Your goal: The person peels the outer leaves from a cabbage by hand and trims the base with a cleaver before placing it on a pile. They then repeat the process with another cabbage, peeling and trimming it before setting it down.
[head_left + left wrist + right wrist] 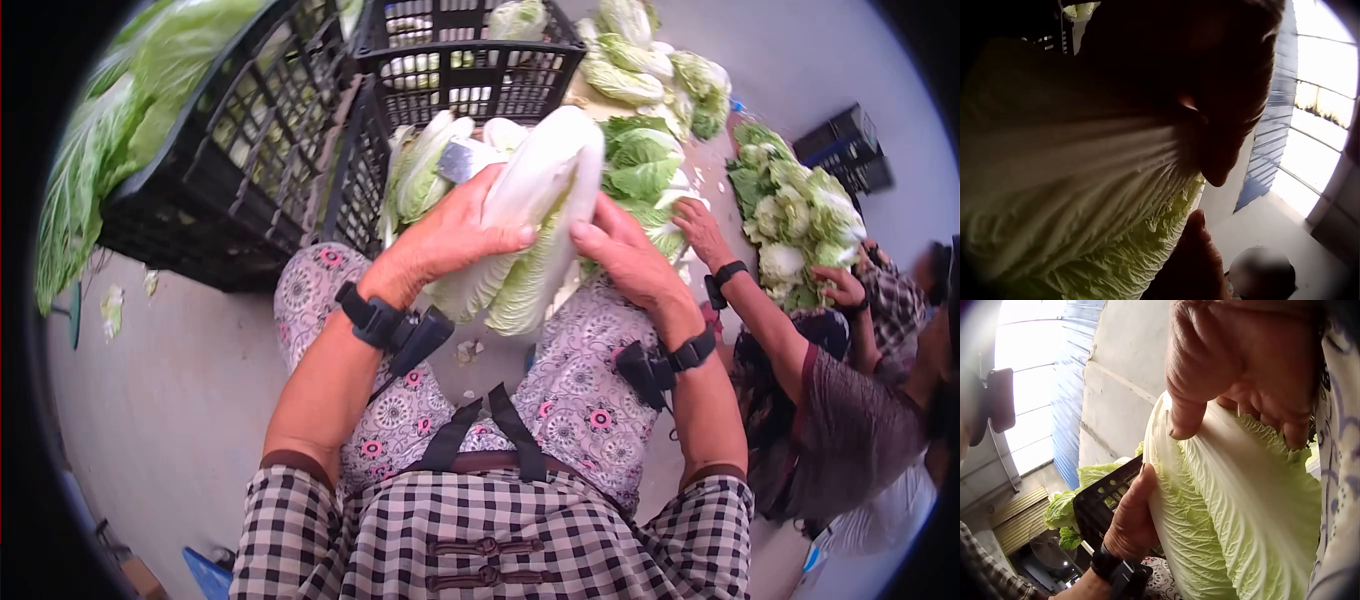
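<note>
A napa cabbage point(560, 180) with a white base and pale green leaves is held up over the person's lap, base pointing away. My left hand point(440, 235) grips its left side, thumb across the front and fingers hidden behind. On the other side my right hand point(635, 250) holds it, thumb near a leaf edge. In the right wrist view, the right hand point(1241, 356) bends over the white leaf ribs of the cabbage point(1229, 494), and the left thumb presses the opposite side. The left wrist view is dark, with the cabbage point(1079, 181) filling its left half.
Black crates point(470, 60) stand ahead, and another crate point(230, 150) with leafy cabbage stands at left. More cabbages point(640, 160) lie beyond the right hand. A flat grey piece point(465, 158) lies behind the held cabbage. Another person's hand point(703, 235) reaches in from the right.
</note>
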A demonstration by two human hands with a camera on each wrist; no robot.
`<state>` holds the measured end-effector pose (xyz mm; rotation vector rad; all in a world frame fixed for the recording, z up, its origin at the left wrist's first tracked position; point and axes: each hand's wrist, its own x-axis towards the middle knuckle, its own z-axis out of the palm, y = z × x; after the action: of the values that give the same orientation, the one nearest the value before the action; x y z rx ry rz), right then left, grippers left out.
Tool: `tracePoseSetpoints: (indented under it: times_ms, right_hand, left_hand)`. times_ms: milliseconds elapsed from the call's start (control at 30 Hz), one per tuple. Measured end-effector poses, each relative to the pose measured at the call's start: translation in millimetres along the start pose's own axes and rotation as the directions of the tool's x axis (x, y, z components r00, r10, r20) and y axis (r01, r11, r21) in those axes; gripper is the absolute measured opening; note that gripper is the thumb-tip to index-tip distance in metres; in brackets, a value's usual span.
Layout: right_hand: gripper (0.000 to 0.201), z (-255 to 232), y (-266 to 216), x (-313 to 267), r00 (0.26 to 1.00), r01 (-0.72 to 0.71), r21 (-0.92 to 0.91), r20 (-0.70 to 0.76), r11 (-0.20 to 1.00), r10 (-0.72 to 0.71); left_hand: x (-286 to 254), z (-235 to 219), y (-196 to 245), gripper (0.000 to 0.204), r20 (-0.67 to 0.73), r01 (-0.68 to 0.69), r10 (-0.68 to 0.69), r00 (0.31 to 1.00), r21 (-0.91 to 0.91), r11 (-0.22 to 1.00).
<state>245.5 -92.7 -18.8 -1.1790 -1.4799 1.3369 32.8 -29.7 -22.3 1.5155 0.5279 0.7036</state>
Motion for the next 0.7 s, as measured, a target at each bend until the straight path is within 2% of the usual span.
tracePoseSetpoints:
  times_ms: [67, 167, 200, 267, 333, 367, 400, 500, 567, 700]
  right_hand:
    - [0.061, -2.3, -4.1, -1.6, 0.999, -0.005, -0.064, 0.033, 0.998, 0.007]
    - [0.065, -1.3, -9.4, -4.5, 0.995, 0.040, -0.014, 0.093, 0.999, -0.039]
    - [0.068, -0.9, -9.2, -4.7, 0.993, 0.056, 0.005, 0.102, 0.998, -0.056]
    - [0.073, -0.4, -6.6, -3.3, 0.987, 0.092, 0.046, 0.132, 0.995, -0.097]
    - [0.078, -3.4, -5.4, -2.5, 0.996, 0.083, -0.040, 0.027, 0.996, -0.082]
    - [0.080, -4.5, -5.8, -2.5, 0.997, 0.075, -0.080, -0.025, 0.994, -0.077]
    - [0.090, -2.2, -16.1, -5.4, 0.998, 0.025, -0.035, -0.049, 0.999, -0.026]
    - [0.096, -3.9, -13.5, -3.1, 0.992, -0.012, -0.148, 0.120, 0.989, 0.030]
    - [0.099, -3.4, -10.0, -3.9, 0.993, -0.024, -0.138, 0.111, 0.990, 0.039]
    - [0.095, -2.1, -9.8, -5.2, 0.992, 0.001, -0.065, 0.125, 0.998, 0.007]
  left_hand:
    - [3.3, 11.5, -7.1, 0.080, -0.035, -0.091, 0.095, 0.995, 0.112, 0.990]
    - [3.9, 21.4, -16.2, 0.074, -0.125, -0.078, 0.079, 0.989, 0.020, 0.997]
    - [2.1, 22.3, -9.8, 0.066, -0.177, 0.003, -0.006, 0.984, -0.016, 1.000]
    - [1.0, 16.3, -4.9, 0.061, -0.193, 0.012, -0.019, 0.981, -0.036, 0.999]
    - [0.0, 13.2, 2.7, 0.056, -0.211, -0.015, 0.004, 0.977, -0.047, 0.999]
    - [-0.6, 12.0, 3.1, 0.056, -0.218, -0.032, 0.006, 0.976, -0.113, 0.993]
    - [-1.3, 10.1, 2.8, 0.056, -0.224, -0.048, 0.007, 0.974, -0.178, 0.983]
    - [-3.8, 6.0, 4.2, 0.060, -0.247, -0.082, -0.003, 0.969, -0.334, 0.939]
    - [-3.7, 8.1, 6.6, 0.063, -0.252, -0.116, 0.009, 0.968, -0.411, 0.904]
    - [-1.5, 12.6, 1.4, 0.069, -0.239, -0.077, -0.046, 0.970, -0.480, 0.874]
